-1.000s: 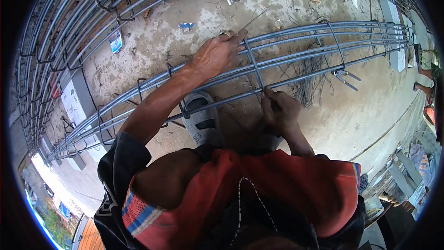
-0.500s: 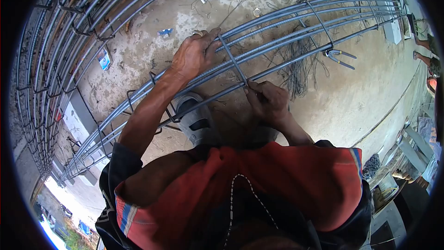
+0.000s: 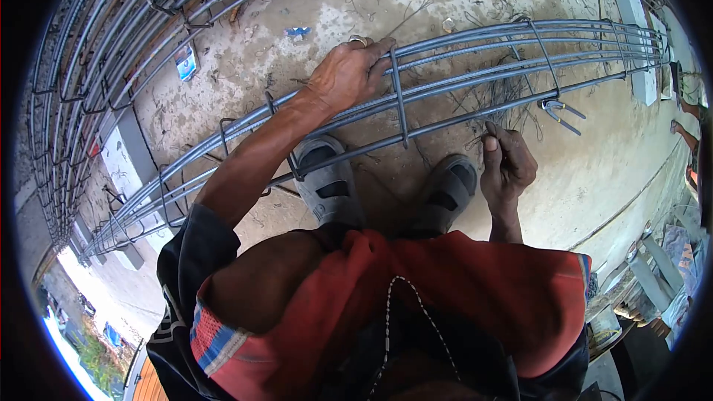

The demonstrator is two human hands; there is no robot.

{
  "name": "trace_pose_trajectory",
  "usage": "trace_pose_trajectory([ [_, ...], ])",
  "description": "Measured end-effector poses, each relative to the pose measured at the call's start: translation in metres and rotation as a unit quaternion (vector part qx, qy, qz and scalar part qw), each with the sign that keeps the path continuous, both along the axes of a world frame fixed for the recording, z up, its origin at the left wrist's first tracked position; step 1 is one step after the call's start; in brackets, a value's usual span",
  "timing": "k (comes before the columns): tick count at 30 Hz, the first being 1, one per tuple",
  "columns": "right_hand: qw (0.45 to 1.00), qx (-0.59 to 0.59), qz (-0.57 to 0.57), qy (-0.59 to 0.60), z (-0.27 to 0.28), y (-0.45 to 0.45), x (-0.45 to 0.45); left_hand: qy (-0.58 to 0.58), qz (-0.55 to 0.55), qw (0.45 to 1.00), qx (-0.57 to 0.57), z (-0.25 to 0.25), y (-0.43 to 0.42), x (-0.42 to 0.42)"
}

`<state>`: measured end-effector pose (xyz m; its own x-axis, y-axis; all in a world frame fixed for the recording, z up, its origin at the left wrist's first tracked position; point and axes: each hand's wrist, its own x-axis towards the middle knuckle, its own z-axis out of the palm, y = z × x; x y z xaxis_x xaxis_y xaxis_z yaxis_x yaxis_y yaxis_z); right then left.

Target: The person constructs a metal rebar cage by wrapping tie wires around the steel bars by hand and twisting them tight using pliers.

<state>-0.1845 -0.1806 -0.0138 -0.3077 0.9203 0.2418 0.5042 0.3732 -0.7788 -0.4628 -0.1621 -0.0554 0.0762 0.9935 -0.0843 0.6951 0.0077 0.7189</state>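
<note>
A long cage of grey steel rebar with square stirrups runs across in front of me. My left hand is closed round its far bars, beside a stirrup. By those fingers a thin wire sticks out; whether they hold it, I cannot tell. On the near side of the cage, apart from the bars, my right hand has thumb and fingers pinched together. Whatever is between its fingertips is too small to make out. Just beyond it, under the cage, lies a bundle of thin tie wire.
Pliers with grey handles are at the cage's near edge on the right. More rebar cages are stacked at left. Pale blocks sit under the cage ends. My sandalled feet stand close to the bars. Farther right, another person's limbs show.
My right hand has left the stirrup's near corner and moved right, away from the bars. The left hand keeps its hold on the cage. The whole view has shifted slightly.
</note>
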Motion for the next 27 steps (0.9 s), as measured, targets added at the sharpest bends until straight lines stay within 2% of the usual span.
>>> trace_pose_trajectory([
  [2,0.999,-0.001,0.027,0.021,-0.001,-0.003,-0.005,-0.005,0.002,1.0,0.013,-0.004,-0.001,-0.001],
  [8,0.99,-0.004,0.127,-0.06,0.002,-0.021,-0.053,0.003,0.011,1.0,0.008,-0.003,-0.001,-0.002],
  [12,0.992,-0.011,0.079,-0.101,-0.018,-0.025,-0.049,0.013,0.017,0.999,-0.042,0.005,-0.002,-0.001],
  [15,0.991,0.012,0.059,-0.119,-0.018,-0.025,-0.048,0.01,0.028,0.999,-0.017,0.0,-0.003,0.001],
  [17,0.991,0.043,0.046,-0.121,-0.02,-0.027,-0.051,-0.01,0.039,0.998,-0.04,-0.002,0.0,0.001],
  [20,0.987,0.025,0.029,-0.157,-0.022,-0.029,-0.052,-0.031,0.061,0.996,-0.054,-0.001,0.001,0.002],
  [23,0.984,0.079,0.061,-0.148,-0.025,-0.027,-0.049,-0.028,0.055,0.998,-0.032,-0.003,0.002,0.002],
  [27,0.983,0.077,0.087,-0.139,-0.026,-0.025,-0.043,-0.032,0.047,0.998,0.009,-0.009,0.002,0.001],
])
